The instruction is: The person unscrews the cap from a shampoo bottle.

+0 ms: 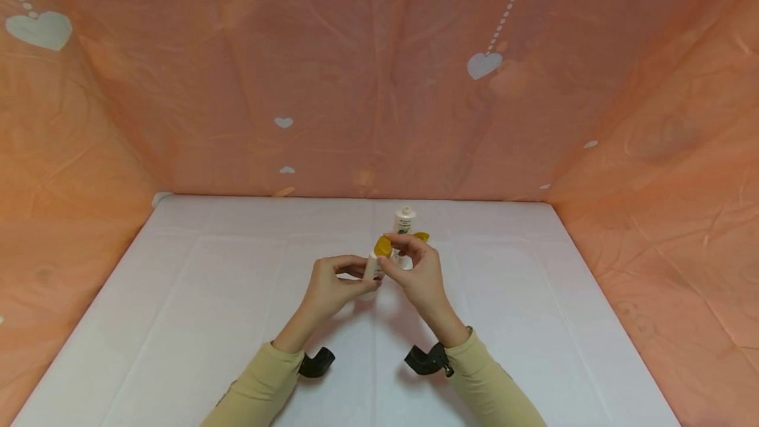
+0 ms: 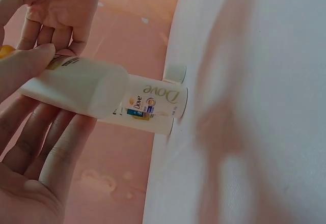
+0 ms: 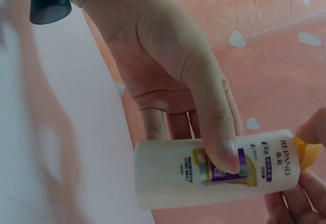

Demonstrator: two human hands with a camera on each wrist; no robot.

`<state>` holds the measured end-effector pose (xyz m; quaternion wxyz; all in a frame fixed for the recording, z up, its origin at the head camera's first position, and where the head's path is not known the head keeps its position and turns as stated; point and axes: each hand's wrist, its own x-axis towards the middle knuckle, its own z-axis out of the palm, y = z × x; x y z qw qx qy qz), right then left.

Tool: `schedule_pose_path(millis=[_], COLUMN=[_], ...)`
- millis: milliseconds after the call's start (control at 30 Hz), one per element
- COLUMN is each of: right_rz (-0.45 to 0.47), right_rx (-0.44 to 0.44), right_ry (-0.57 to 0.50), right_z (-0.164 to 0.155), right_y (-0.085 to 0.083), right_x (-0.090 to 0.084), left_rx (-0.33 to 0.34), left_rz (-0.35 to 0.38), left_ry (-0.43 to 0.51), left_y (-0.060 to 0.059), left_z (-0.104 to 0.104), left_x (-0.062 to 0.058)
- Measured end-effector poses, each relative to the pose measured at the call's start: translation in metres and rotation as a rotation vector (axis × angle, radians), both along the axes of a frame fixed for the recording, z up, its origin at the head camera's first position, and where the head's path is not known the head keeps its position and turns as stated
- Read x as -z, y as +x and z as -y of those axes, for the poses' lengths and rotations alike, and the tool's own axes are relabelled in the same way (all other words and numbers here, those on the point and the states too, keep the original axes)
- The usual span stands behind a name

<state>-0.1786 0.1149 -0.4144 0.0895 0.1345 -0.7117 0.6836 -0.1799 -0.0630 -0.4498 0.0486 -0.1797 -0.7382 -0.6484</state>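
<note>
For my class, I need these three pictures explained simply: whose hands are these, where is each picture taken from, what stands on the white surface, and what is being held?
No machine here: a person in tan sleeves works with bare hands. The wide picture comes from a camera on the person's head, looking down at a white table with peach heart-patterned sheeting behind. The other two come from cameras strapped to each wrist; the black clips by the cuffs are likely those.

The left hand grips a small white REPAND bottle, thumb across its label. The right hand pinches that bottle's yellow cap; whether the cap is tight or loosened cannot be told.

Behind the hands a second white bottle, labelled Dove, stands on the table. In the head view its white top shows above the fingers. A bit of yellow beside it is too hidden to name.
</note>
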Motion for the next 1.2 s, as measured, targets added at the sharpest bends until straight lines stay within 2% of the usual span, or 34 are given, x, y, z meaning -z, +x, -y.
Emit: schedule_pose_path(millis=[100, 300, 600, 1100, 1200], right_rz=[-0.007, -0.004, 0.012, 0.023, 0.027], right_rx=[-0.017, -0.074, -0.168, -0.148, -0.184], right_ry=[-0.039, -0.102, -0.111, -0.086, -0.087], right_z=[-0.002, -0.004, -0.005, -0.005, -0.006], right_y=[-0.004, -0.003, -0.002, -0.001, 0.0], right_x=[0.008, 0.01, 0.011, 0.01, 0.009], left_rx=[0.014, 0.039, 0.072, 0.089, 0.095], left_rz=[0.003, 0.015, 0.035, 0.082, 0.097], left_ry=[0.002, -0.034, -0.048, -0.044, -0.059], left_y=[-0.001, -0.002, -0.003, -0.002, 0.002], left_z=[0.001, 0.003, 0.005, 0.006, 0.006], left_x=[0.0, 0.002, 0.002, 0.001, -0.009])
